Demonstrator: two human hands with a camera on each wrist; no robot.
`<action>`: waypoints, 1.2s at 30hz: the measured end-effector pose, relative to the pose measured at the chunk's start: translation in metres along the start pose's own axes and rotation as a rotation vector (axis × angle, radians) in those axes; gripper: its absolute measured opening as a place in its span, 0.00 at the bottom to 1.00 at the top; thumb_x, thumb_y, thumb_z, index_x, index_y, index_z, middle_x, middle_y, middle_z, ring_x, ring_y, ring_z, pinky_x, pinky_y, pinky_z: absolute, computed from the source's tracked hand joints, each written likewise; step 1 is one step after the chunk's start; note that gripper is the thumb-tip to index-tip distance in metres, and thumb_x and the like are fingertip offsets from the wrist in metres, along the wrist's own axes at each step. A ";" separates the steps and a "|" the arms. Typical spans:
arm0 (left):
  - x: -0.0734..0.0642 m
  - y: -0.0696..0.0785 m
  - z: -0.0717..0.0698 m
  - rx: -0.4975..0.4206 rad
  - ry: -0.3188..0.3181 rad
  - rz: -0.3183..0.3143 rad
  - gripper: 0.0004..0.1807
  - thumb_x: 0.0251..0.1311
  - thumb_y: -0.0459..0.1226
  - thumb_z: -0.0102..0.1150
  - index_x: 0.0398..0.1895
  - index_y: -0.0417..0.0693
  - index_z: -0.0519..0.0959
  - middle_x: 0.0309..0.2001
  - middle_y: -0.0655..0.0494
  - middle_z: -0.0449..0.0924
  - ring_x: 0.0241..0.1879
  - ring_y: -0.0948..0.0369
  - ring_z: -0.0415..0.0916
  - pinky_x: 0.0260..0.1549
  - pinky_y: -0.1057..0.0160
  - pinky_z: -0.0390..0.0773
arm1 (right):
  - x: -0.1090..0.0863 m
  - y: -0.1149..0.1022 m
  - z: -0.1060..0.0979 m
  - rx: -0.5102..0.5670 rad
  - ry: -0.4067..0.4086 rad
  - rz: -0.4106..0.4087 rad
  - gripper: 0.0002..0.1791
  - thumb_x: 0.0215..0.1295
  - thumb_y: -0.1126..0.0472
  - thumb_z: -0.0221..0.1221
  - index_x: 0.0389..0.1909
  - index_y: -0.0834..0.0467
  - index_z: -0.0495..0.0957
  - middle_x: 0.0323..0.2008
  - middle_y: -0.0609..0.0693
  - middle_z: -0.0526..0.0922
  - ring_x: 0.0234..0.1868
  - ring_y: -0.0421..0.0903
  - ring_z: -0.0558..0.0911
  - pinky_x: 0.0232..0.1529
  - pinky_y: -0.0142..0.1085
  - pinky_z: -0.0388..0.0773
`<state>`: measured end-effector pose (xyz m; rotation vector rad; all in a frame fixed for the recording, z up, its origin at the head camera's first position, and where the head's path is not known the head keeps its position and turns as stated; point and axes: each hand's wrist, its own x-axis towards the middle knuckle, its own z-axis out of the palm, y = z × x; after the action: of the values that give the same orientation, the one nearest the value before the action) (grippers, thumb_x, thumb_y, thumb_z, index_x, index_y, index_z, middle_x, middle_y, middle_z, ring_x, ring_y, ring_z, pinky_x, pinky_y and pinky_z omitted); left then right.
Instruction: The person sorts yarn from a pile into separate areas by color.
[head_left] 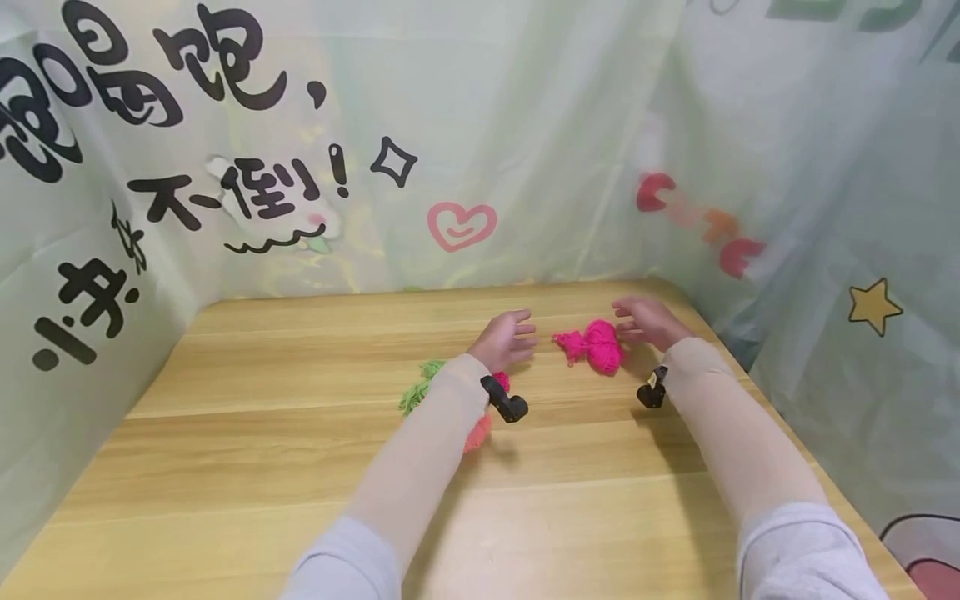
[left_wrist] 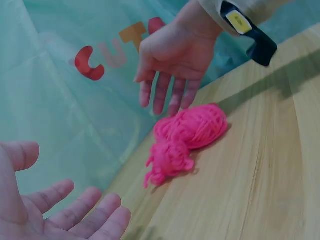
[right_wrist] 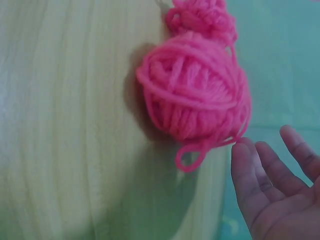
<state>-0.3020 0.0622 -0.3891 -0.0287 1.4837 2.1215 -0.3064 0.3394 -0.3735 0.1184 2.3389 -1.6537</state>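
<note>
A ball of hot-pink yarn (head_left: 602, 347) lies toward the back right of the wooden table, with a smaller tangled pink clump (head_left: 572, 346) against its left side. My right hand (head_left: 651, 323) is just to the right of the ball, fingers extended and fingertips right at a loose strand on its edge in the right wrist view. On the other side, my left hand (head_left: 506, 340) hovers left of the clump, palm turned toward it and fingers spread, holding nothing. A small loop of yarn (right_wrist: 191, 159) sticks out from the ball.
Partly hidden under my left forearm are green yarn (head_left: 420, 387), a coral piece (head_left: 477, 433) and a bit of deep pink (head_left: 502, 381). A printed cloth (head_left: 555, 167) hangs behind and along both sides of the table (head_left: 300, 500). Black wrist cameras (head_left: 507, 402) jut from both sleeves.
</note>
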 end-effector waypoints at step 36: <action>-0.061 0.038 -0.089 0.246 -0.067 0.099 0.30 0.76 0.43 0.38 0.73 0.36 0.51 0.69 0.33 0.57 0.67 0.38 0.58 0.65 0.45 0.59 | -0.008 -0.025 0.051 0.170 -0.072 -0.131 0.29 0.79 0.56 0.35 0.70 0.73 0.51 0.68 0.71 0.58 0.57 0.57 0.71 0.65 0.52 0.63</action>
<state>-0.2920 -0.0508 -0.3717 0.2087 1.7259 1.9788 -0.2958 0.2835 -0.3643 -0.0608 2.1927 -1.8854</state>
